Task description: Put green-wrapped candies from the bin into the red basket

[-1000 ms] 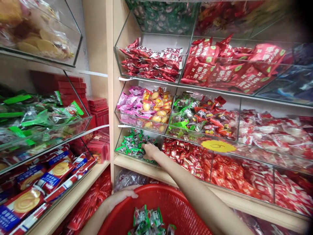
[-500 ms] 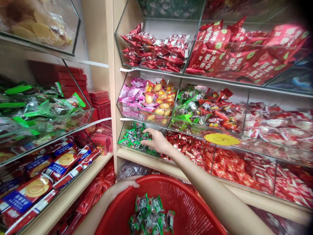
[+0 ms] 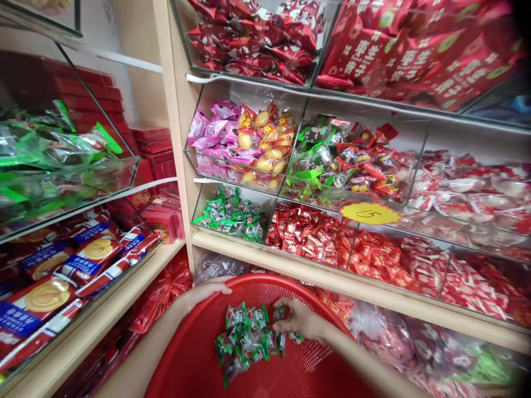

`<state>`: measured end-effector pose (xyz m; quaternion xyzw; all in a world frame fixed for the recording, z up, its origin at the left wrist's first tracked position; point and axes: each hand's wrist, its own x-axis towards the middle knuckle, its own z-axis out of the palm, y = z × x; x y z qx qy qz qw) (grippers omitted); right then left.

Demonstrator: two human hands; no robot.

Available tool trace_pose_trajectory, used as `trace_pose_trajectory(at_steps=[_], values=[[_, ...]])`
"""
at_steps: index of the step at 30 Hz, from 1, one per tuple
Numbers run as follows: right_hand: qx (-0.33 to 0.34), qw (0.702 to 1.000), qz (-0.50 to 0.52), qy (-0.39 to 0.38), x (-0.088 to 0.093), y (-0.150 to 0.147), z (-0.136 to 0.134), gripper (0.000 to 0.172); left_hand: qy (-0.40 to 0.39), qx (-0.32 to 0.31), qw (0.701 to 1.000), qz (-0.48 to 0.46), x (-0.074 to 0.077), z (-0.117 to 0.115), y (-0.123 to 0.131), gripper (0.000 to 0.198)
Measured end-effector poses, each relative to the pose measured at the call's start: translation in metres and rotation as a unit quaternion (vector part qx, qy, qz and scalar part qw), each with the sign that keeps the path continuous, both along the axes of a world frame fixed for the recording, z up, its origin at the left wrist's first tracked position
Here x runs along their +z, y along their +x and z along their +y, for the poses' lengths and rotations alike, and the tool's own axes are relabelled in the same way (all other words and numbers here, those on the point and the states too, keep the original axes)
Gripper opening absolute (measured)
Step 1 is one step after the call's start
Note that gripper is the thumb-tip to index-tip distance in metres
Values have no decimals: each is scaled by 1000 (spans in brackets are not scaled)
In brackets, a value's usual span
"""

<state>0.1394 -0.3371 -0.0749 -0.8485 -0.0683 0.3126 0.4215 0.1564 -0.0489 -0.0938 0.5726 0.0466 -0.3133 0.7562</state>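
Note:
A red plastic basket (image 3: pixel 265 284) with perforated sides is in front of me at the bottom of the view. My left hand (image 3: pixel 205 293) grips its left far rim, fingers over the edge. Inside it lies a pile of small candies (image 3: pixel 244 337) in clear wrappers with green ends. My right hand (image 3: pixel 301 319) is down in the basket, at the right of the pile, its fingers curled around a few similar wrapped candies (image 3: pixel 282 313). More of this kind fill a clear bin (image 3: pixel 234 215) on the low shelf ahead.
Bins of red-wrapped sweets (image 3: pixel 307 235) run right along the same shelf. Above are pink and yellow packets (image 3: pixel 244 141) and a yellow price tag (image 3: pixel 370 213). Packaged biscuits (image 3: pixel 50 298) fill the left shelf. A wooden shelf edge (image 3: pixel 290 262) passes just beyond the basket.
My right hand has come from the bin of green-wrapped candies down into the basket. My left hand stays on the rim. The view has tilted down, so the shelves appear higher.

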Motion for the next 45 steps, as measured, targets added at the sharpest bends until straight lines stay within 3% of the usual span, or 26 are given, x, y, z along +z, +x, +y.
trace_pose_trajectory(at_steps=[5,10,14,17,22,27,31,35,39,45], values=[[1,992,-104,-78,-10,-5,2,54,-9,-22,1000,7,-3,1,2,59],[-3,988,-133,-76,-14,-3,3,54,-13,-19,1000,0,-8,5,2,60],[-49,991,-124,-13,-14,3,-1,47,-26,-26,999,-5,-8,5,1,60],[-77,993,-62,64,-6,3,-1,37,-32,-31,999,-7,-6,4,1,60],[-125,970,75,196,13,-7,0,47,-39,-38,998,-9,-3,3,0,57],[-169,951,113,233,15,-12,-5,46,-44,-40,998,-8,0,2,-2,55],[-171,957,76,222,5,-9,-1,46,-44,-37,998,-1,4,-1,-3,56],[-131,972,13,193,-6,-1,15,49,-37,-34,999,14,7,-3,-3,60],[-74,983,-103,136,-14,7,35,36,-26,-22,999,17,2,-2,-2,66],[-12,966,-258,21,-9,0,48,31,-4,-3,1000,14,-5,2,0,67]])
